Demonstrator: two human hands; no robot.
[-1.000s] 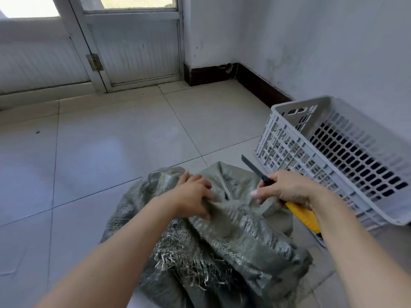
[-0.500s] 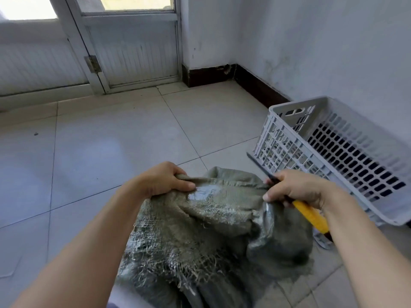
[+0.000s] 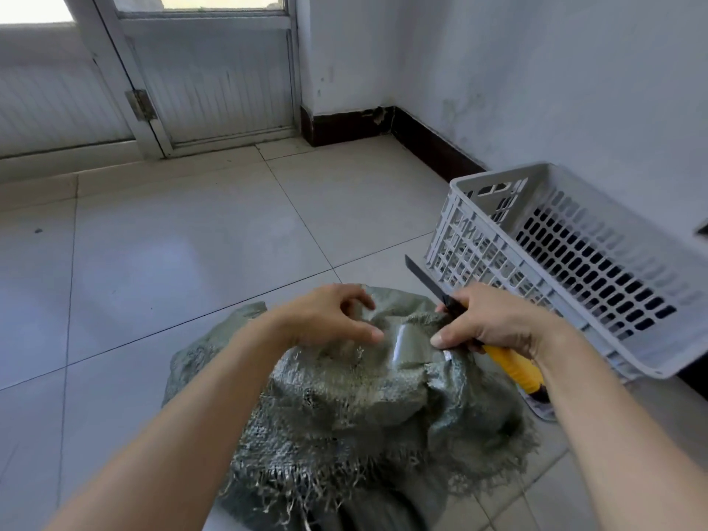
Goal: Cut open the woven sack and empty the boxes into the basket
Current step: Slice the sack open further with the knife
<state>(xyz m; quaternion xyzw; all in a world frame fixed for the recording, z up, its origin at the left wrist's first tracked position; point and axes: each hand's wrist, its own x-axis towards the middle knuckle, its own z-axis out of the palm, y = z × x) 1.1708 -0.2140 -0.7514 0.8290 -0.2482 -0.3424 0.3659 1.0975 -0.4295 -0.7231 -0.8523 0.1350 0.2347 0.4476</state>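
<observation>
Head view shows us both hands on the woven sack (image 3: 364,396), crumpled on the tiled floor (image 3: 191,243) just beside the white basket (image 3: 555,262); our left hand (image 3: 329,320) curls over its top fold, fingertips and thumb pinching the fabric; our right hand (image 3: 494,320) grips a yellow-handled knife (image 3: 513,366) — black blade pointing up and away — thumb pressed on the sack; frayed threads line the sack's near edge.

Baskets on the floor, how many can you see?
1. A white slotted plastic basket stands on the tiled floor by the wall, right of the grey woven sack. No other shows.
</observation>
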